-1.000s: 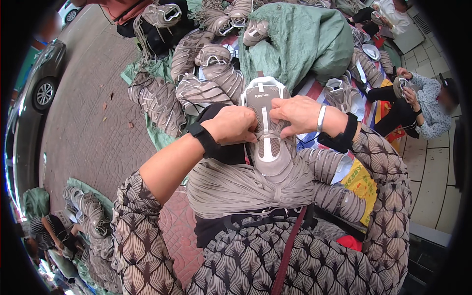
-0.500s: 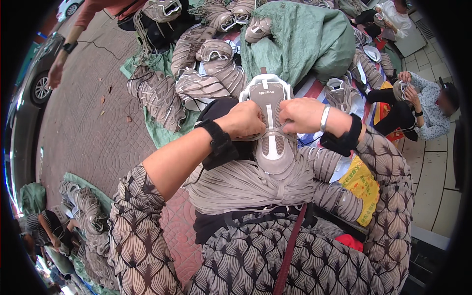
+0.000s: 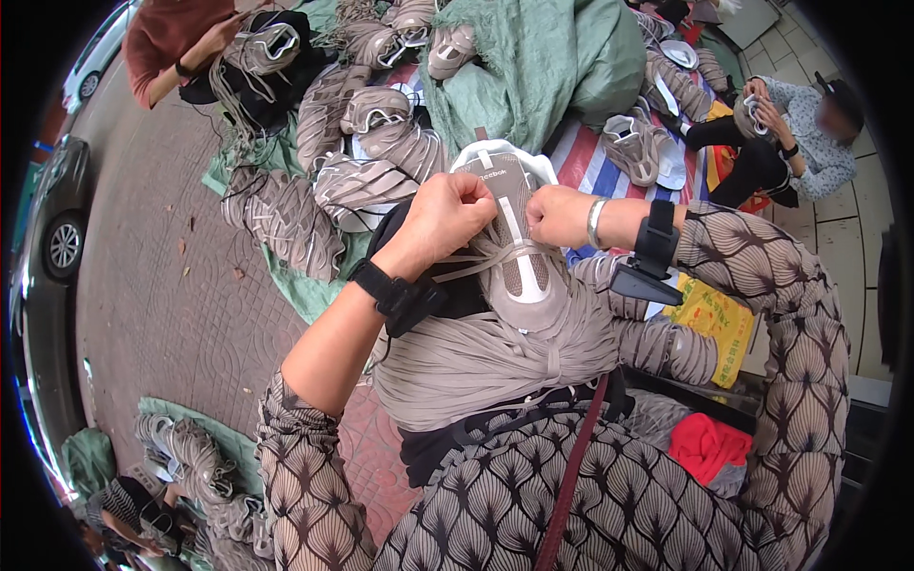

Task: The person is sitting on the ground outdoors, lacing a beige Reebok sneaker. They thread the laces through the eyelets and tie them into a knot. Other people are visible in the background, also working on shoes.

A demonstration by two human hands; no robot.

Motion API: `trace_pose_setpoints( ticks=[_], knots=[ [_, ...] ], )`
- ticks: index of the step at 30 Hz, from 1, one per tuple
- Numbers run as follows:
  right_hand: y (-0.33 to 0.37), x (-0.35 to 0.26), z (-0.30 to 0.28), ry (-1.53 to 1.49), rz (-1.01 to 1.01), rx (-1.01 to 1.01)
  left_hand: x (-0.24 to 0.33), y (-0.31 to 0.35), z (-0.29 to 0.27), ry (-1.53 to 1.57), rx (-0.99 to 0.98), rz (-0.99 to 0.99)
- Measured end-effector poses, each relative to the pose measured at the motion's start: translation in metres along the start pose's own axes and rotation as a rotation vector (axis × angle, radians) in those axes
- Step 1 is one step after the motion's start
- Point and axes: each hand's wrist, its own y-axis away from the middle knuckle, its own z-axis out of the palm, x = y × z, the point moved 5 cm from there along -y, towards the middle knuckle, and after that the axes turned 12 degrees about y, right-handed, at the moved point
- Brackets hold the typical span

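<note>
1. On the lap, toe toward the body: taupe-and-white shoe [image 3: 535, 312], just beyond a thick grey lace bundle [image 3: 476, 371].
2. Above the shoe's left side: left hand [image 3: 447, 219], fingertips drawn together; cannot tell about any lace between them.
3. By its right side: right hand [image 3: 564, 217], fingers curled inward; cannot tell about a lace here either.
4. Beyond: large green sack [image 3: 543, 71], contents hidden; second shoe [image 3: 451, 52] at its left edge, cannot tell whether inside.
5. To the right: yellow bag [image 3: 716, 328], contents hidden, beside lace-wound bundles [image 3: 665, 350].
</note>
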Motion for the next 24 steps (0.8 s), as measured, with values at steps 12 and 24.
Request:
trace_pose_setpoints(
  ticks=[12, 24],
  knots=[
    [-0.02, -0.037, -0.097, -0.897, -0.394, 0.433, -0.008, -0.003, -0.005, 0.557, 0.073, 0.035],
    [-0.028, -0.056, -0.044, -1.28, -0.492, -0.184, 0.022, -0.002, -0.063, 0.579, 0.117, 0.155]
  ],
)
